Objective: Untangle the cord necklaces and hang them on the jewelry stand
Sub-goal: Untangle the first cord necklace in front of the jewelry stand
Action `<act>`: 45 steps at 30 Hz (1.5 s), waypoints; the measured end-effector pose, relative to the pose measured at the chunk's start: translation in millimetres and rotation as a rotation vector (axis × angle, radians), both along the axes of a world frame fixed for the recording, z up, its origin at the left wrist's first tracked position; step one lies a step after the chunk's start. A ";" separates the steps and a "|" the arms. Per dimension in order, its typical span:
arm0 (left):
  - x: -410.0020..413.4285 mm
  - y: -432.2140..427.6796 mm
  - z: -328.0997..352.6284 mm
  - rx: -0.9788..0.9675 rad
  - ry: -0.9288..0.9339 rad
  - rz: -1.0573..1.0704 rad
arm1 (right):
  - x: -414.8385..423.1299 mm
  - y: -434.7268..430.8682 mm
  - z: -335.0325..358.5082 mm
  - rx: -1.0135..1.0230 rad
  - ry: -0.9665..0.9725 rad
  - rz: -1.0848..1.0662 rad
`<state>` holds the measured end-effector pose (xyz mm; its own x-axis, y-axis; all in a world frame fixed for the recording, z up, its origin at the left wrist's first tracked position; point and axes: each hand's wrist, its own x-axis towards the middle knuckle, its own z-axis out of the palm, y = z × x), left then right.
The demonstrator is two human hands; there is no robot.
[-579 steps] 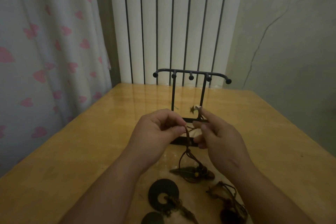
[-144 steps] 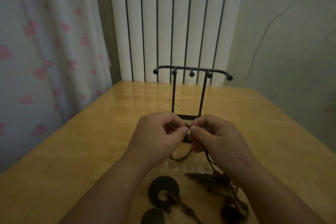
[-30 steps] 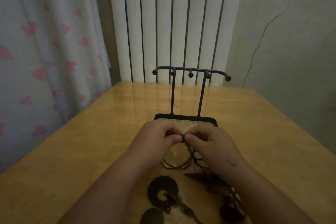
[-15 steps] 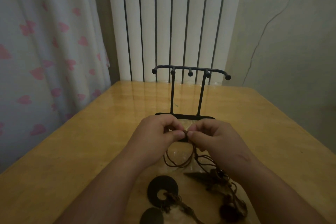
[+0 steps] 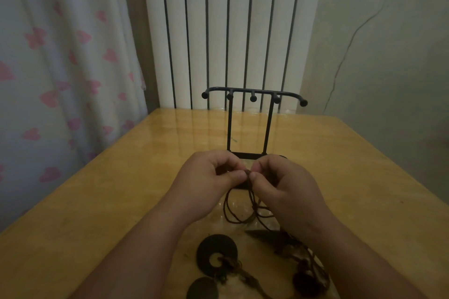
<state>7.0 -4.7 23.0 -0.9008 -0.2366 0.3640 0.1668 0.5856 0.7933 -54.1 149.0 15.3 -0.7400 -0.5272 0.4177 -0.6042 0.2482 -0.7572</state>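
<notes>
My left hand [image 5: 209, 182] and my right hand [image 5: 286, 189] meet just in front of the black jewelry stand [image 5: 252, 126]. Both pinch the same brown cord necklace [image 5: 239, 209] at a small knot between the fingertips. Its loops hang down to the table, and a dark leaf-shaped pendant [image 5: 263, 235] lies below my right wrist. A ring-shaped dark pendant [image 5: 217, 253] and a round disc pendant [image 5: 202, 289] lie near the front edge, tied to other cords. The stand's hooks carry nothing.
The wooden table [image 5: 121, 201] runs back to a white ribbed radiator [image 5: 230, 31]. A curtain with pink hearts [image 5: 60, 68] hangs at the left. A plain wall with a thin cable [image 5: 352, 39] is at the right.
Over the last second both hands rose a little from the table with the cord pinched between them, and the loops lifted. The grip stays the same.
</notes>
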 end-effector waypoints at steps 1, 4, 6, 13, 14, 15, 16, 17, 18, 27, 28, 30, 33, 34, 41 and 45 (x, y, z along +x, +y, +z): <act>-0.1 0.5 -0.3 -0.011 0.014 0.019 | 0.1 -0.3 0.2 0.017 0.023 -0.010; 0.8 -0.5 0.0 -0.043 0.093 0.081 | -1.3 -0.1 0.4 0.095 0.085 -0.063; 1.6 -1.3 0.6 -0.032 0.105 0.069 | -1.6 0.1 0.6 0.139 0.119 -0.089; 2.9 1.1 1.0 -0.074 0.056 0.014 | 1.4 -2.3 3.1 0.228 0.194 -0.078; 3.2 0.3 1.5 -0.071 0.053 0.007 | 1.6 -2.1 3.1 0.233 0.200 -0.074; 3.4 -0.4 1.8 -0.071 0.048 -0.003 | 1.9 -1.8 3.3 0.235 0.204 -0.069; 3.3 -1.0 2.0 -0.074 0.045 -0.017 | 2.4 -1.7 3.4 0.237 0.207 -0.062; 3.1 -1.7 1.9 -0.078 0.039 -0.030 | 2.8 -1.7 3.6 0.243 0.209 -0.054; 3.0 -2.4 1.5 -0.082 0.031 -0.039 | 3.3 -2.0 3.9 0.254 0.209 -0.047; -1.7 -6.3 -5.1 -0.126 -0.049 -0.099 | 0.9 -3.6 -3.5 0.208 0.142 0.010; -1.8 -6.6 -5.1 -0.122 -0.056 -0.111 | 1.0 -4.1 -4.3 0.181 0.129 0.013; -2.3 -7.9 -5.4 -0.101 -0.069 -0.125 | 1.4 -4.9 -5.4 0.127 0.104 0.019; -2.9 -8.9 -7.1 -0.002 -0.093 -0.163 | 1.7 -5.8 -4.8 0.052 0.059 0.038; -2.8 -8.3 -7.1 0.039 -0.102 -0.180 | 1.7 -5.7 -4.5 0.034 0.046 0.041; -2.9 -11.1 -5.1 0.085 -0.077 -0.123 | 2.7 -5.3 -3.7 0.068 0.116 0.011; -4.5 -9.5 -7.5 0.012 -0.073 -0.103 | 4.1 -4.6 2.6 0.205 0.271 -0.027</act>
